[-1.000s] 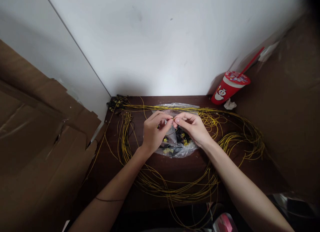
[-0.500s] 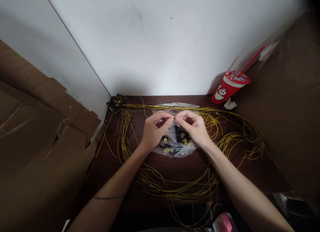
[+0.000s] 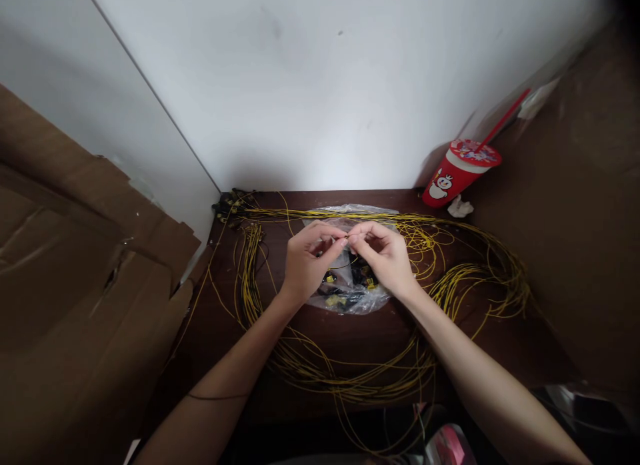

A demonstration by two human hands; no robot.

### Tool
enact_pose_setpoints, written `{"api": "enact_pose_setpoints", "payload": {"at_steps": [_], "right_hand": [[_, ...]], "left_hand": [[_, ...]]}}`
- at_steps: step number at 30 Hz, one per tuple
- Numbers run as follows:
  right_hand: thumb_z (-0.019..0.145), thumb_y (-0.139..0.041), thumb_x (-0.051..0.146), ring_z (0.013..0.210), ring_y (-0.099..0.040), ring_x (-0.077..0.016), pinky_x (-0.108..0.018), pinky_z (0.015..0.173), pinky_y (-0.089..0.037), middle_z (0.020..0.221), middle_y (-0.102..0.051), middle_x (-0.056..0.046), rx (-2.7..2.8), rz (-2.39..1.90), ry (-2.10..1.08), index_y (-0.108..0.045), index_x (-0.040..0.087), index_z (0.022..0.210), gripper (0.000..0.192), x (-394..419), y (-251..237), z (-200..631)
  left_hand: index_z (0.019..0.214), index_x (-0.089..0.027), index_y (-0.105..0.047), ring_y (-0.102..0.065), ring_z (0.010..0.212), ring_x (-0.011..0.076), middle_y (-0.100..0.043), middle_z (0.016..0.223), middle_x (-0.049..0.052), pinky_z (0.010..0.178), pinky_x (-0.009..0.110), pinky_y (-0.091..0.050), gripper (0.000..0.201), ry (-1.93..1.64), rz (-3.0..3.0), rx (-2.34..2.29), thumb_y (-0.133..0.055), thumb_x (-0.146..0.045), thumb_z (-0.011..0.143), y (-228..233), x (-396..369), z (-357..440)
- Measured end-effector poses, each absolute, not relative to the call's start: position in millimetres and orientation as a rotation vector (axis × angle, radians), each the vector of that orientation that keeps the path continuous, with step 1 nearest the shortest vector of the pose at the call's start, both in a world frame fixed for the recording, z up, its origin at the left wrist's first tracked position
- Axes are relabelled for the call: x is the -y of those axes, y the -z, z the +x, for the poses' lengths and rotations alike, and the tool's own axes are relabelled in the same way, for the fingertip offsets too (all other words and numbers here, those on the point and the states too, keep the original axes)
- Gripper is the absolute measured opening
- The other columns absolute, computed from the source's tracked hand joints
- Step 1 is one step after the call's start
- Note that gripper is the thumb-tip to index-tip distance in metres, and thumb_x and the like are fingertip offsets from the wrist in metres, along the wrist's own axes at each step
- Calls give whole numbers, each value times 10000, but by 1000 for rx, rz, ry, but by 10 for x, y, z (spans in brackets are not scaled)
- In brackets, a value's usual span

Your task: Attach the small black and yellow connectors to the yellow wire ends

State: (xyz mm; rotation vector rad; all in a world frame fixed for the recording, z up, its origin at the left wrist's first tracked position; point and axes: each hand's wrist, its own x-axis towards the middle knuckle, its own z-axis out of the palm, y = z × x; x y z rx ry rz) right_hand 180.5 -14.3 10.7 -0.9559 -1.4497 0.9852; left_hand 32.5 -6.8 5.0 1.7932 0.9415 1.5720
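Two fingertip grips register on my remote feed: left hand [image 3: 309, 259] and right hand [image 3: 389, 257] both pinch a thin wire [image 3: 347, 237], located centrally above the clear plastic bag [image 3: 367, 307] of black and yellow parts [image 3: 371, 283]. One yellow-and-black wire bundle [image 3: 350, 390] curves along the near side; a second wire bundle [image 3: 280, 214] spans the far side. I locate the red lidded cup [image 3: 457, 178] far right.

Pinched by left hand [image 3: 311, 261] and right hand [image 3: 386, 258]: fine wire [image 3: 347, 237]. Six o'clock: yellow wire bundle [image 3: 357, 389]. Two o'clock: snowman-print cup [image 3: 457, 178].
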Motion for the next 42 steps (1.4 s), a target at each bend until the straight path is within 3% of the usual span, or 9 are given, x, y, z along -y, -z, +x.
{"api": "enact_pose_setpoints", "payload": {"at_steps": [6, 17, 29, 42], "right_hand": [[760, -690, 328, 665, -550, -124, -282, 657, -463, 727, -630, -3, 1413, -963, -1024, -664, 201, 793, 134, 147, -109, 1817], [822, -609, 328, 618, -482, -109, -255, 599, -403, 686, -566, 4, 1505, -964, -978, -617, 181, 770, 156, 139, -89, 1806], [783, -663, 384, 591, -490, -106, -258, 595, -404, 636, -576, 18, 1402, -946, -1090, -647, 183, 752, 205, 119, -57, 1763], [757, -691, 306, 596, -531, -112, -266, 604, -434, 650, -628, 0, 1326, -991, -1001, -666, 168, 731, 142, 95, 14, 1761]], "left_hand": [[772, -189, -670, -542, 623, 85, -622, 734, -1, 510, 201, -411, 78, -1602, 1860, -961, -650, -113, 763, -67, 77, 325], [783, -195, -690, -577, 641, 93, -659, 756, 11, 574, 232, -472, 88, -1718, 2130, -960, -645, -120, 786, -61, 79, 307], [757, -167, -678, -596, 654, 91, -661, 758, 9, 537, 197, -445, 73, -1692, 1904, -998, -645, -102, 765, 41, 89, 370], [801, -174, -687, -616, 758, 122, -650, 827, 36, 577, 214, -482, 86, -1552, 1798, -941, -612, -135, 783, 34, 63, 358]]}}
